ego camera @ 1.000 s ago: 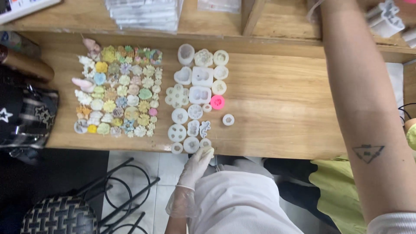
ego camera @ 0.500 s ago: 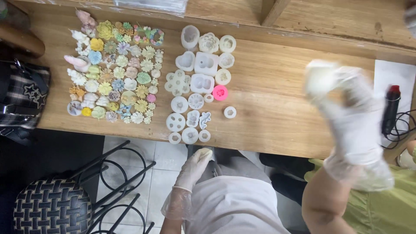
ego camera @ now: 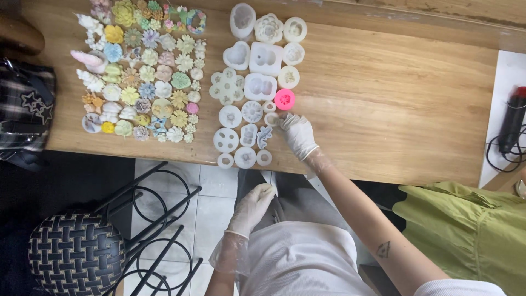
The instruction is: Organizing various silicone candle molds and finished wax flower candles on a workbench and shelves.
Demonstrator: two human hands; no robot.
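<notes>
Dozens of pastel flower casts [ego camera: 143,71] flank white moulds [ego camera: 252,87]; my gloved right hand [ego camera: 297,134] fingers a small round mould [ego camera: 272,118] below the pink mould [ego camera: 284,99], left hand [ego camera: 253,206] loosely curled off-table.

The head camera is looking straight down from above. It is sitting fairly high, taking in the wooden surface [ego camera: 383,98] across the upper frame and the floor below.

The top edge cuts the flowers [ego camera: 139,71] in the uppermost row and the far side of the counter [ego camera: 394,104]. The right hand [ego camera: 298,134] covers part of a small white mould [ego camera: 272,119], and its fingers' grip there cannot be told. The bag [ego camera: 24,109] runs off the left edge, and the black tool [ego camera: 512,120] runs off the right.
</notes>
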